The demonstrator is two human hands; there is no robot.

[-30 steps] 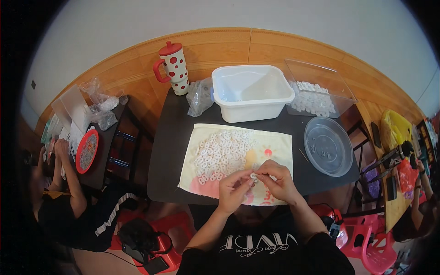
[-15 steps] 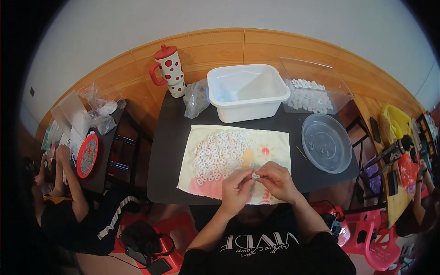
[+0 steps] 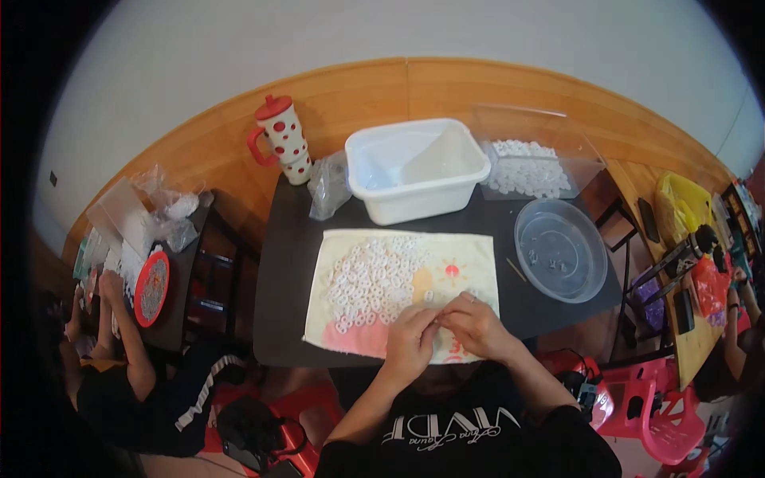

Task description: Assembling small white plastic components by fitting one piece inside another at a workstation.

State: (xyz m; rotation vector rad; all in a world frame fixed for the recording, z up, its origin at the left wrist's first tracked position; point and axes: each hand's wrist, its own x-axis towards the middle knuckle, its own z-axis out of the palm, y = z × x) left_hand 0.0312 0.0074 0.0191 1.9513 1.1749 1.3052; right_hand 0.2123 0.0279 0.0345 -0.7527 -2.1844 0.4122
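Observation:
A pale yellow printed towel (image 3: 478,267) lies on the dark table, with a spread pile of small white oval rings (image 3: 370,279) on its left half. Over the towel's near edge, my left hand (image 3: 410,338) and my right hand (image 3: 476,328) meet, fingertips pinched together. Whatever sits between the fingertips is hidden by the fingers. One loose white ring (image 3: 429,295) lies apart from the pile, just beyond my fingers.
Behind the towel stand a white plastic tub (image 3: 418,191), a spotted tumbler (image 3: 285,139), a plastic bag (image 3: 328,187) and a clear bin (image 3: 586,163) of white pieces. A round clear tray (image 3: 562,275) and thin stick (image 3: 516,269) lie right. Other people work at both sides.
The view has shifted slightly. My hands are still pinched together, but the small white piece visible between my fingertips before is now covered by the fingers.

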